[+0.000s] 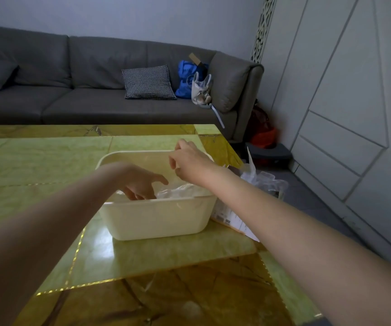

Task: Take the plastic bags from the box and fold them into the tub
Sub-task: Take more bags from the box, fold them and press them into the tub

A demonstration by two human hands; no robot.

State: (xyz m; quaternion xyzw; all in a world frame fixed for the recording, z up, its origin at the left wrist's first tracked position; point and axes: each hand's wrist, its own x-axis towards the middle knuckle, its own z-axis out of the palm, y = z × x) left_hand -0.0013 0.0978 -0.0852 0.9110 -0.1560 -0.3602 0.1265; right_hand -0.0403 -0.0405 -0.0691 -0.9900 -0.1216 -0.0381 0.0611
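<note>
A cream plastic tub stands on the green marble table. Clear plastic bags lie crumpled inside the tub. My left hand reaches down into the tub, its fingertips pressing on the bags near the left side. My right hand hovers above the tub's far right corner, fingers loosely curled; whether it pinches thin clear plastic is unclear. The cardboard box lies just right of the tub at the table's edge, with more clear bags sticking out of it.
A grey sofa runs along the far side, with a checked cushion, a blue bag and a white bag on it. A white panelled wall is on the right. Red items sit on the floor by the sofa.
</note>
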